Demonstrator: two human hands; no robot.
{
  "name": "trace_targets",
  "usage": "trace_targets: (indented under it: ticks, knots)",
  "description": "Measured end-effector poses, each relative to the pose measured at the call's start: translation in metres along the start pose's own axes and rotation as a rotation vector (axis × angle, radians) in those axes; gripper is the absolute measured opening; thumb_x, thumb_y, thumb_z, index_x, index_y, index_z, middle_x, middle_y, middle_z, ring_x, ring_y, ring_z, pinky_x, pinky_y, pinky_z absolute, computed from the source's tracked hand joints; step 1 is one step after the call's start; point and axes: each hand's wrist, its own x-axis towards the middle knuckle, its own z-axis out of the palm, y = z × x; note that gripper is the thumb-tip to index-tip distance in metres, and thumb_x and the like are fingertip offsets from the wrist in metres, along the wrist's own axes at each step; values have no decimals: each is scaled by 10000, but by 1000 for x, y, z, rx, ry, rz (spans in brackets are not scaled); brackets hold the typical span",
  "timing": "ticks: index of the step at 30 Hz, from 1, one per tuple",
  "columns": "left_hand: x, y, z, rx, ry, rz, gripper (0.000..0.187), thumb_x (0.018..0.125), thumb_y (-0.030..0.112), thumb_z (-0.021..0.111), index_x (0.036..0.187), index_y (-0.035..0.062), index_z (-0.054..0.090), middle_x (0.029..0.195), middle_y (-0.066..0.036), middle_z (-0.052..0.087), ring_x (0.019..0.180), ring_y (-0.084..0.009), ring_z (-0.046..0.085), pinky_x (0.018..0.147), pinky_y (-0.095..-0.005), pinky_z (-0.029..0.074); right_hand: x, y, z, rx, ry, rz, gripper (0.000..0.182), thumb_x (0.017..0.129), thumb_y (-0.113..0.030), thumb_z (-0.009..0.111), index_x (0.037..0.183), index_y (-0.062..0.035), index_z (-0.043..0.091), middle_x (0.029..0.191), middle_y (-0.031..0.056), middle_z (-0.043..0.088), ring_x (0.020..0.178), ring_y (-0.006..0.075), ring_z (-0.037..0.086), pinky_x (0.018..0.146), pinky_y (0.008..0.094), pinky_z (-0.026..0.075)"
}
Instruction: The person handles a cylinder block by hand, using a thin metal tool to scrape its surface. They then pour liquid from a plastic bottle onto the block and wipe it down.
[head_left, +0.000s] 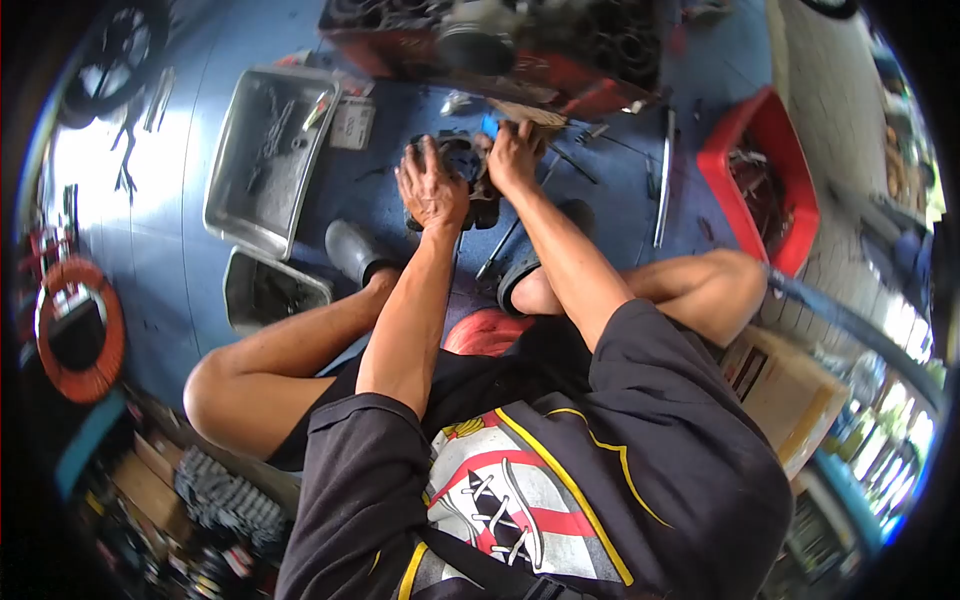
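Blue floor [170, 230] carries everything. Red box [375, 50] full of dark parts at the far side, cut by the frame; gray tray [285, 195] on the left with loose metal bits; red bin [725, 135] on the right, also holding parts; small gray bin [238, 290] just below the tray. Long metal bar [664, 180] lies on the floor short of the red bin. Gray clogs [352, 250] flank the dark metal part [484, 214], which seems to sit on the floor just beyond them, contents blurry. Left hand [433, 190] lies on the part, fingers spread, not wrapped round it. Right hand [515, 158] has curled fingers at the part's right side; cannot tell what they grip. Small white box [351, 123] by the tray, blue piece [489, 125] beside the right fingers. Risks, my guess: part skids or rocks if the right hand pushes hard, since a flat palm pins it poorly; fingers get nipped if something slips at the right side; small bits scatter if knocked. Edges: red box's front is near the right knuckles, so forward room is tight; tray wall limits the left beyond a strip of floor; clogs crowd the near side. Best room is rightward, up to the bar, though thin rods [573, 165] cross it.
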Motion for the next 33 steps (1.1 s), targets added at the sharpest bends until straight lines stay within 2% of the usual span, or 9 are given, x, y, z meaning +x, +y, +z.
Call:
trace_targets:
  ticks: [2, 6, 8, 10, 12, 17, 22, 30, 33]
  knots:
    - [0, -2, 4, -23, -25, -24, 601, 804, 182, 618, 1384, 100, 484, 1374, -246, 484, 1262, -419, 458, 1120, -499, 293, -37, 0, -29, 39, -27, -66, 306, 817, -104, 589, 1120, -64, 574, 1346, 205, 392, 1275, 473, 355, 989, 646, 303]
    - [1, 0, 2, 1, -25, -40, 590, 814, 208, 621, 1384, 127, 491, 1371, -236, 490, 1254, -402, 468, 1115, -499, 297, -84, -6, -99, -88, -89, -220, 306, 825, -153, 655, 1104, -58, 572, 1335, 192, 402, 1264, 433, 383, 972, 632, 327]
    - [3, -3, -2, 4, -77, -12, 603, 820, 232, 626, 1392, 108, 479, 1377, -238, 484, 1269, -411, 454, 1117, -502, 291, -93, -9, -111, 140, -207, -81, 305, 838, -231, 695, 1050, -43, 582, 1296, 211, 452, 1182, 430, 490, 910, 565, 424]
    - [3, -8, -8, 12, -134, 2, 619, 826, 256, 631, 1399, 89, 467, 1384, -239, 479, 1284, -420, 439, 1120, -505, 285, -86, -4, -113, 334, -170, 187, 370, 826, -298, 732, 962, 9, 576, 1025, 252, 617, 901, 443, 623, 756, 495, 506]
    - [12, -17, -13, -68, -73, 295, 665, 866, 350, 616, 1416, 28, 425, 1392, -255, 466, 1322, -439, 394, 1129, -499, 271, -81, 9, -112, 292, -86, 287, 379, 821, -288, 739, 903, 46, 580, 820, 261, 658, 772, 448, 641, 714, 488, 515]
    - [42, -33, -2, -193, -350, 343, 668, 925, 440, 542, 1413, 3, 409, 1332, -244, 520, 1267, -429, 447, 1054, -492, 365, -71, 9, -84, 522, -86, 385, 258, 845, -258, 696, 861, -2, 677, 851, 213, 688, 828, 402, 662, 731, 467, 518]
    - [21, -46, 16, -125, 21, 502, 536, 930, 276, 545, 1332, -65, 451, 1202, -271, 564, 1066, -438, 536, 947, -498, 418, -74, -26, -28, 302, 15, 437, 310, 846, -265, 659, 940, 30, 645, 880, 263, 658, 875, 432, 639, 775, 495, 516]
    - [-34, 1, -50, -2, -111, -489, 722, 871, 465, 568, 1359, -50, 435, 1218, -284, 527, 1160, -426, 488, 1022, -463, 369, -59, -58, 5, 338, 66, 402, 269, 754, -208, 751, 913, -42, 611, 882, 210, 624, 917, 404, 588, 819, 489, 474]
    - [-47, -25, -41, 109, 134, -30, 695, 845, 382, 604, 1403, 5, 431, 1261, -296, 477, 1235, -472, 426, 1082, -514, 315, -72, -66, -16, 271, 87, 260, 243, 726, -154, 756, 910, -51, 634, 949, 226, 587, 891, 392, 578, 792, 482, 467]
